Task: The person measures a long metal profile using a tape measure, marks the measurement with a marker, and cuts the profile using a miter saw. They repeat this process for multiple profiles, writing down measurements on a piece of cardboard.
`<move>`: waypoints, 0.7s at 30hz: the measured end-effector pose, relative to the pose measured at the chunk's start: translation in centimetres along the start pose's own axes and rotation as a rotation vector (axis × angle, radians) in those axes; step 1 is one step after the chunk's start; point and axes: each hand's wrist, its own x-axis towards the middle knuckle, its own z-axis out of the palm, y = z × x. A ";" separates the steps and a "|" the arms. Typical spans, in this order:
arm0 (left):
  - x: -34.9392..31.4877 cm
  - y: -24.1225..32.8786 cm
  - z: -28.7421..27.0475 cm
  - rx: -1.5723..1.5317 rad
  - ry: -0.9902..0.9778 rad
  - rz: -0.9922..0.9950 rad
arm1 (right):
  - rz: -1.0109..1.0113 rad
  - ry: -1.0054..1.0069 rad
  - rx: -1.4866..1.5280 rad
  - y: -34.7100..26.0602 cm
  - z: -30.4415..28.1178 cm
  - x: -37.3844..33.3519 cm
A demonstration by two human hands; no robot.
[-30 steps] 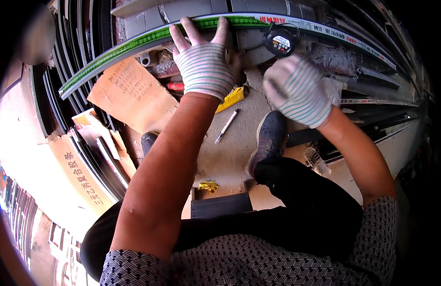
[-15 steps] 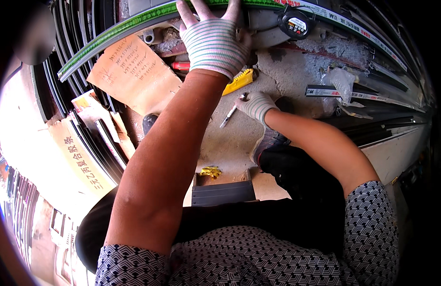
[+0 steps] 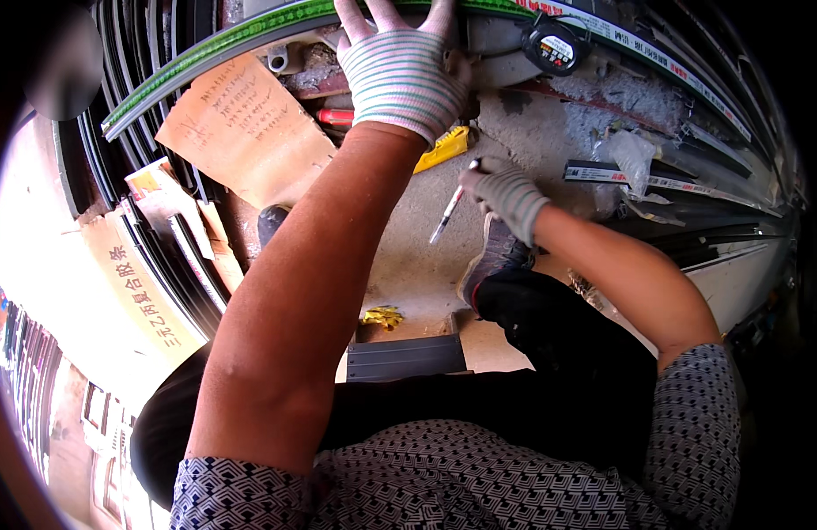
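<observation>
Pen point(image 3: 448, 215), white and slim, lies at centre, pinched at its upper end by the right hand point(image 3: 506, 193), fingers closed round it, tip pointing to 7 o'clock over the concrete floor point(image 3: 408, 265). Left hand point(image 3: 401, 66) at 12 o'clock, gloved, fingers spread flat on the green strip point(image 3: 214, 49), grasping nothing. Tan cardboard sheet point(image 3: 245, 132) with handwriting at 10 o'clock. Black round tape measure point(image 3: 554, 46) with a pale label at 1 o'clock. Yellow tool point(image 3: 442, 148) partly hidden behind the left wrist; fingertips cut off by the top edge.
</observation>
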 end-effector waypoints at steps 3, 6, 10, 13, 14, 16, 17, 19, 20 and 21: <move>0.0 0.3 -0.2 -0.007 -0.034 -0.033 | -0.178 0.030 0.118 -3.5 -3.7 -3.4; 0.0 -0.1 0.6 -0.035 0.057 -0.018 | -0.430 0.013 0.318 -7.0 -7.0 -6.5; 0.1 -0.1 0.6 0.012 0.016 -0.040 | -0.758 0.136 0.347 -10.6 -9.1 -6.9; 0.3 0.1 0.5 0.001 -0.010 -0.036 | -0.855 0.215 0.332 -12.1 -9.1 -6.1; 0.3 0.1 0.3 -0.002 -0.017 -0.039 | -0.874 0.240 0.323 -12.5 -8.7 -5.9; 0.3 0.2 0.1 -0.018 -0.036 -0.041 | -0.877 0.275 0.292 -13.2 -7.8 -5.7; 0.3 0.2 0.0 -0.037 -0.036 -0.044 | -0.878 0.294 0.277 -13.4 -7.5 -5.6; 0.5 0.0 -0.1 -0.082 -0.070 -0.046 | -0.910 0.292 0.253 -13.4 -7.0 -4.7; 0.4 0.1 -0.2 -0.076 -0.069 -0.051 | -0.909 0.285 0.250 -13.4 -6.7 -4.6; 0.3 0.1 -0.2 -0.070 -0.069 -0.056 | -0.894 0.303 0.231 -13.6 -6.3 -4.9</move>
